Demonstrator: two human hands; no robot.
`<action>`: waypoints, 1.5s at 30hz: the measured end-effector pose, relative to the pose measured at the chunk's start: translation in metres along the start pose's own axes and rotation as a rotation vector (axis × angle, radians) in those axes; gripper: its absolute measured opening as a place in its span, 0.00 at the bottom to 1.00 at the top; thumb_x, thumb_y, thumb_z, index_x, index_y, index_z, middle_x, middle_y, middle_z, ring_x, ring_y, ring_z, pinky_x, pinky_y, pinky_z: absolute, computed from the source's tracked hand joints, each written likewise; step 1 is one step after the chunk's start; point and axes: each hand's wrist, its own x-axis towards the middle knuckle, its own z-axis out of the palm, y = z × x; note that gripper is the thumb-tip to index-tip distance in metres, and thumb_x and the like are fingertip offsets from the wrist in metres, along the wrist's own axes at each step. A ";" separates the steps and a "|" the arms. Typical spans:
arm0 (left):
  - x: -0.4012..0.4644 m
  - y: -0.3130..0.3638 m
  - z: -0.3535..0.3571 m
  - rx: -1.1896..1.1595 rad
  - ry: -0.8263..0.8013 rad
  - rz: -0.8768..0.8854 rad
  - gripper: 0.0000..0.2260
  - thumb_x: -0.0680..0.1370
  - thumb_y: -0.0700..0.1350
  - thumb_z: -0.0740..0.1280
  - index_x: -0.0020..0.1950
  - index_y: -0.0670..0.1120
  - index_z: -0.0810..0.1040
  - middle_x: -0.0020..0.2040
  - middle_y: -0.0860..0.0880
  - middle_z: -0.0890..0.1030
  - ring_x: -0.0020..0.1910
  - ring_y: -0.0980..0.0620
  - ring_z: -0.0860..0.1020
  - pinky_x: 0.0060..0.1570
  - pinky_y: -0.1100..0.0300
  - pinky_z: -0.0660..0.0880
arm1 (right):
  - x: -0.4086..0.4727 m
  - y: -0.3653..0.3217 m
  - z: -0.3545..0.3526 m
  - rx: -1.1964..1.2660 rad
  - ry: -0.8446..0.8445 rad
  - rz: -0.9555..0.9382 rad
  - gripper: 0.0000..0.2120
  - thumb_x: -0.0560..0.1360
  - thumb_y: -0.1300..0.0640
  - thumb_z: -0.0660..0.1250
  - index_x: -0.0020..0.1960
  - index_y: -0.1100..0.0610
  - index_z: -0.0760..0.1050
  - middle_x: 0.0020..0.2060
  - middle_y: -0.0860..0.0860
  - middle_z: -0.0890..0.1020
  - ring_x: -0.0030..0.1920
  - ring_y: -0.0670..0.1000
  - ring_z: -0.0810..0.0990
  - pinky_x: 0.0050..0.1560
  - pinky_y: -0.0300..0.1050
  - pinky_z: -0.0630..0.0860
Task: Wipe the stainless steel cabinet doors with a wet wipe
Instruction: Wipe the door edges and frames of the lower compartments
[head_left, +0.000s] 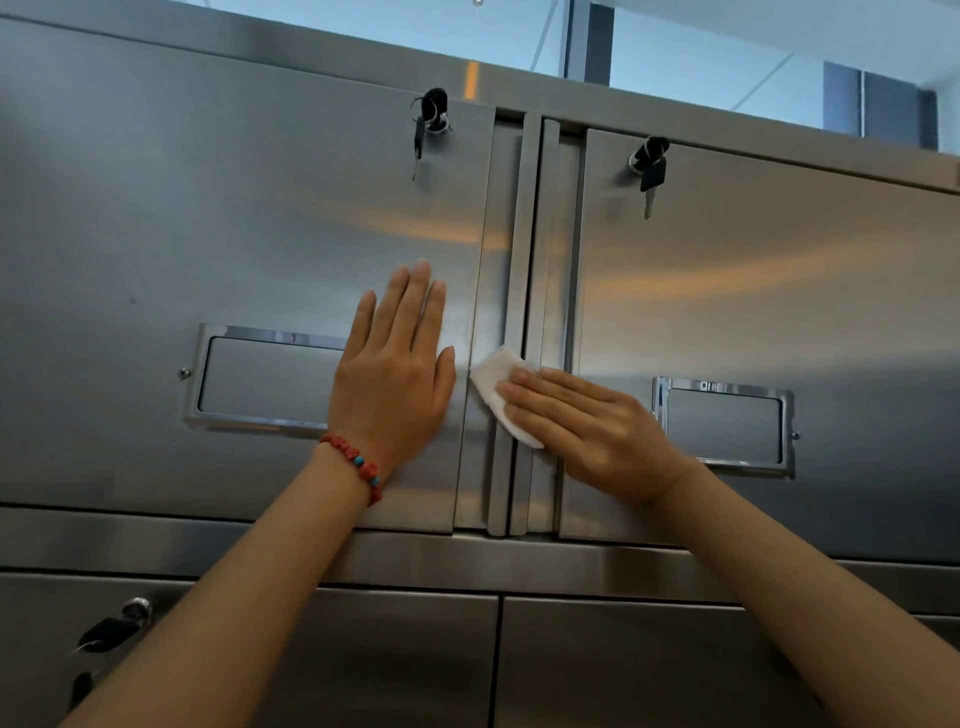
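Observation:
Two stainless steel cabinet doors fill the view, the left door (234, 234) and the right door (779, 291), meeting at a recessed vertical strip (511, 260). My right hand (587, 426) presses a folded white wet wipe (496, 387) flat against that central strip, fingers straight and pointing left. Most of the wipe is under my fingers. My left hand (397, 371), with a red bead bracelet at the wrist, rests flat on the left door with straight fingers pointing up, just left of the wipe.
Keys hang from the lock of the left door (428, 127) and the lock of the right door (649, 166). Each door has a framed label holder, one left (260, 379), one right (727, 426). Lower doors (597, 665) sit below, with another key (111, 631).

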 end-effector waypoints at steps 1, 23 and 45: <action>0.000 0.000 0.000 0.001 -0.001 -0.001 0.25 0.79 0.48 0.50 0.72 0.36 0.63 0.72 0.37 0.62 0.72 0.39 0.61 0.70 0.42 0.60 | 0.000 -0.001 0.000 -0.003 0.003 0.008 0.12 0.74 0.64 0.69 0.55 0.67 0.80 0.57 0.62 0.79 0.60 0.59 0.77 0.58 0.53 0.77; 0.001 0.000 0.000 0.009 -0.009 -0.012 0.25 0.79 0.48 0.50 0.72 0.36 0.63 0.72 0.37 0.63 0.72 0.40 0.61 0.69 0.42 0.61 | 0.017 0.026 0.002 -0.026 0.025 0.010 0.11 0.74 0.63 0.68 0.54 0.67 0.80 0.56 0.62 0.80 0.59 0.59 0.78 0.58 0.54 0.76; 0.001 0.000 0.000 -0.005 0.003 -0.017 0.24 0.79 0.49 0.50 0.70 0.36 0.65 0.71 0.37 0.65 0.71 0.40 0.64 0.67 0.41 0.64 | 0.066 0.097 0.007 -0.101 0.136 0.150 0.15 0.67 0.76 0.69 0.53 0.68 0.81 0.53 0.62 0.81 0.55 0.60 0.81 0.55 0.56 0.78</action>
